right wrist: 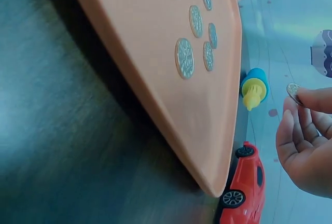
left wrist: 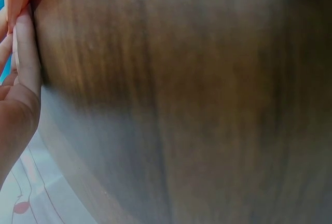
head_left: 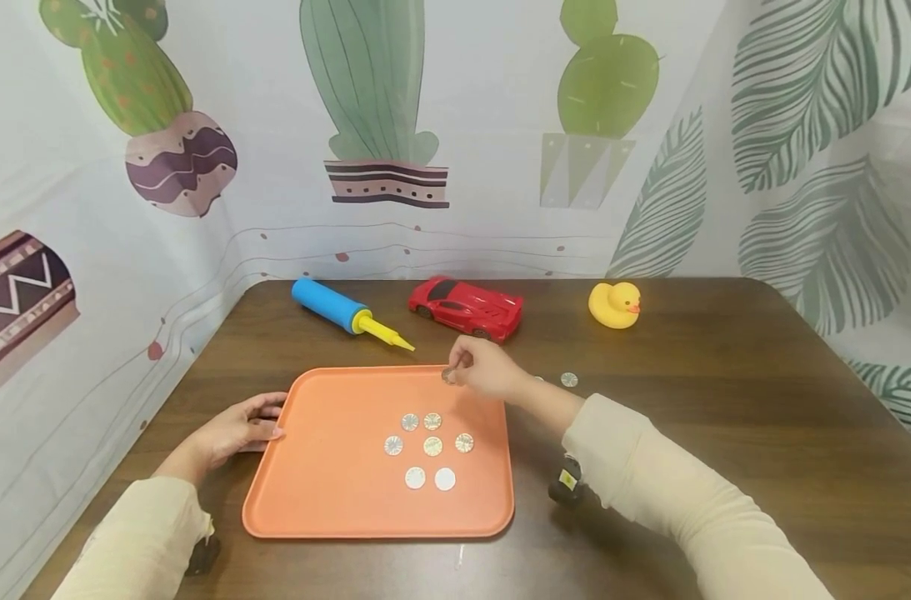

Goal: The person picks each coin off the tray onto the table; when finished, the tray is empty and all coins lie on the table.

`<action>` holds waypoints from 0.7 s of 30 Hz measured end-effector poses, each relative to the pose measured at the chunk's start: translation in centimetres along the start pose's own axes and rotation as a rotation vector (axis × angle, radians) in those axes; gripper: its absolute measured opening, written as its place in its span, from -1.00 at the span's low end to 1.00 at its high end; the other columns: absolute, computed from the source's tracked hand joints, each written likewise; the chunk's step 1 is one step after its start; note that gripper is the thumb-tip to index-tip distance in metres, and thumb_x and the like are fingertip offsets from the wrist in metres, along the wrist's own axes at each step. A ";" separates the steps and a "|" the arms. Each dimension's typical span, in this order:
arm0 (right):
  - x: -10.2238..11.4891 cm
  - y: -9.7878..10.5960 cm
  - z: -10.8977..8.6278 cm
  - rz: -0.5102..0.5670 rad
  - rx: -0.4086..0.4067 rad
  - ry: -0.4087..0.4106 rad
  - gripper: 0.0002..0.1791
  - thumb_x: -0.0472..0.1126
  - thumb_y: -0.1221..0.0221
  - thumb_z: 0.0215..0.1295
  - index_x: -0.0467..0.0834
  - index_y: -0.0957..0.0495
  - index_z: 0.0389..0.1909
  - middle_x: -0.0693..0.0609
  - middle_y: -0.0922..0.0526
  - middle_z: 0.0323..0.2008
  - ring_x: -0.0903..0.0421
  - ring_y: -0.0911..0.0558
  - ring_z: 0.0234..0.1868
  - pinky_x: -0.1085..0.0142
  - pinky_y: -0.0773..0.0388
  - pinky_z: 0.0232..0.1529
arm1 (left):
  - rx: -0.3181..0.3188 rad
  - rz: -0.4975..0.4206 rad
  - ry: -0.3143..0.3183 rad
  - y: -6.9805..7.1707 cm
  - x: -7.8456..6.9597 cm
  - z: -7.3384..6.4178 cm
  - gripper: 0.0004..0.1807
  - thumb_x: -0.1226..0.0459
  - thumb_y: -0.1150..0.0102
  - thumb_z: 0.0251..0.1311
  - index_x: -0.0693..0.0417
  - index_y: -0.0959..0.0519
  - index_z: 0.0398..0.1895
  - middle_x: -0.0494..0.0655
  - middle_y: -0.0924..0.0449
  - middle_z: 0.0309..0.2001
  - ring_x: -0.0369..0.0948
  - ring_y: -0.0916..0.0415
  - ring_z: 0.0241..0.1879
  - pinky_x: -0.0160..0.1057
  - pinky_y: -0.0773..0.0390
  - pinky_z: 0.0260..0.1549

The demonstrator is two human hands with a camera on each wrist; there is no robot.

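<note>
Between thumb and fingertips my right hand (head_left: 488, 368) pinches a coin (head_left: 448, 376), held above the far right corner of the orange tray (head_left: 327, 500). In the right wrist view the pinched coin (right wrist: 294, 92) is tilted, clear of the tray. My left hand (head_left: 237, 429) grips the tray's left rim, thumb at the edge. Several silvery coins (head_left: 432, 447) lie flat and spread out on the tray's right half. On the table to the right of the tray is another coin (head_left: 569, 379), and one more is partly hidden behind my right wrist.
Along the back of the brown wooden table (head_left: 688, 467) lie a blue and yellow pump-like toy (head_left: 331, 307), a red toy car (head_left: 466, 308) and a yellow rubber duck (head_left: 615, 305). Behind them hangs a cloth (head_left: 493, 167) printed with cacti and leaves.
</note>
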State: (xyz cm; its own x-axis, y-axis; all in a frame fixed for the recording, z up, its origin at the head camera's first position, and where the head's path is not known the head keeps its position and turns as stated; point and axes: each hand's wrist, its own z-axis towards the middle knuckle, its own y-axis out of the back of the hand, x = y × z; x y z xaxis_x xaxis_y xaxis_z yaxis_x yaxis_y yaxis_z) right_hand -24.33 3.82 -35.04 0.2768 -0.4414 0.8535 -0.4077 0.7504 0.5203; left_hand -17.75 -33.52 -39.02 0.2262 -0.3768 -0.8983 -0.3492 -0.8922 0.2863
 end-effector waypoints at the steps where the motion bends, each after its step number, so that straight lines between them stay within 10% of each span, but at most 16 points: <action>1: -0.1 0.2 -0.2 0.014 -0.018 -0.003 -0.85 -0.40 -0.17 -0.03 -0.20 -0.36 -0.49 0.00 -0.44 -0.57 0.14 -0.45 -0.52 0.36 -0.40 -0.52 | 0.000 0.001 -0.003 0.0 0.0 0.0 -0.22 0.38 -0.11 0.03 0.43 0.11 0.22 0.33 -0.08 0.03 -0.13 -0.39 -0.18 -0.14 -0.46 -0.23; 21: -2.3 4.7 -4.1 0.156 -0.138 -0.118 -0.86 -0.37 -0.15 0.00 -0.31 -0.41 -0.40 -0.06 -0.43 -0.55 -0.05 -0.44 -0.56 0.18 -0.44 -0.56 | -0.001 -0.003 -0.024 -0.1 0.1 -0.2 -0.25 0.39 -0.09 0.04 0.44 0.10 0.22 0.32 -0.12 0.02 -0.13 -0.40 -0.19 -0.14 -0.47 -0.24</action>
State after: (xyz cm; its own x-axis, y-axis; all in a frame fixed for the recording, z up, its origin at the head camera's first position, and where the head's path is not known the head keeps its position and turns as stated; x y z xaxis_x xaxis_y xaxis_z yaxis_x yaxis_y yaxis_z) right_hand -23.35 10.39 -34.63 0.1133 -0.3632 0.9248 -0.3129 0.8704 0.3801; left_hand -17.55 -33.55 -39.07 0.2057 -0.3678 -0.9069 -0.3480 -0.8936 0.2835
